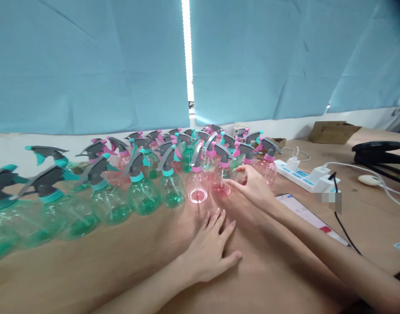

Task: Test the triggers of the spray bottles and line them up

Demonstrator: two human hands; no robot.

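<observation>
My left hand (211,246) lies flat on the tabletop with its fingers spread, in front of the spray bottles and holding nothing. My right hand (254,185) is beside a pink spray bottle (221,186), thumb and forefinger apart; the thumb tip overlaps the bottle's right side, and whether it touches cannot be told. Another pink spray bottle (197,185) stands just left of that one. Further left, a green spray bottle (172,192) with a turquoise collar belongs to a front row of several green ones. Each bottle has a grey trigger head.
More pink and green bottles crowd behind the front row. To the right are a white power strip (296,174) with chargers, a phone (309,218), a white mouse (370,180), cables and a black stand (379,150). A cardboard box (332,132) sits near the wall, below blue curtains (88,65).
</observation>
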